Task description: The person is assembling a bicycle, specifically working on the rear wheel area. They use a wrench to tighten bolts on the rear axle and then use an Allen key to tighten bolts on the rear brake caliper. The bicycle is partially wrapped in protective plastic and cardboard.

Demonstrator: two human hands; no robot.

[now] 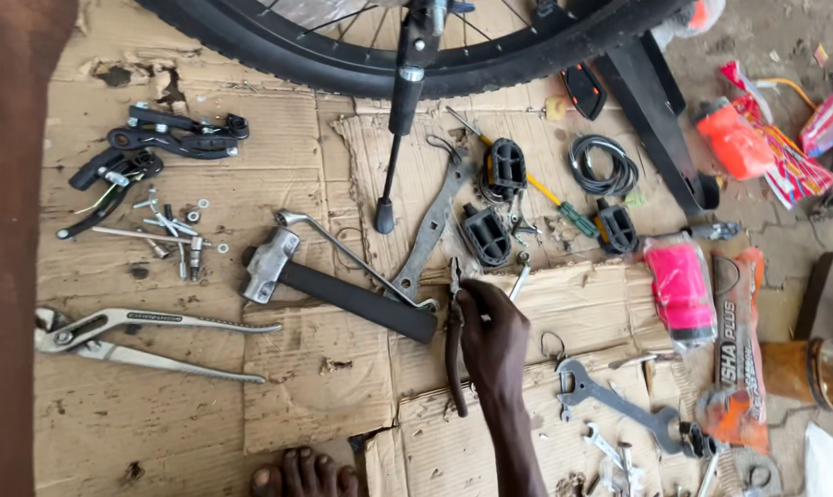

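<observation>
Flattened cardboard (196, 387) covers the ground beneath a bicycle wheel (389, 55), tools spread across it. Right hand (492, 336) rests on dark-handled pliers (454, 340), fingers (472, 296) curled partly round the handles near the pivot; pliers lie flat on the cardboard, not lifted. Left hand not in view. Judged early in the grasp: contact made, pickup not done. Hammer (329, 285) just left of the pliers, flat spanner (614, 405) to the right, loose pedals (486, 235) above. Packages at right: pink cylinder in clear wrap (681, 290), orange printed sachet (740, 350) beside it, red-and-blue wrappers (794, 156) further up.
</observation>
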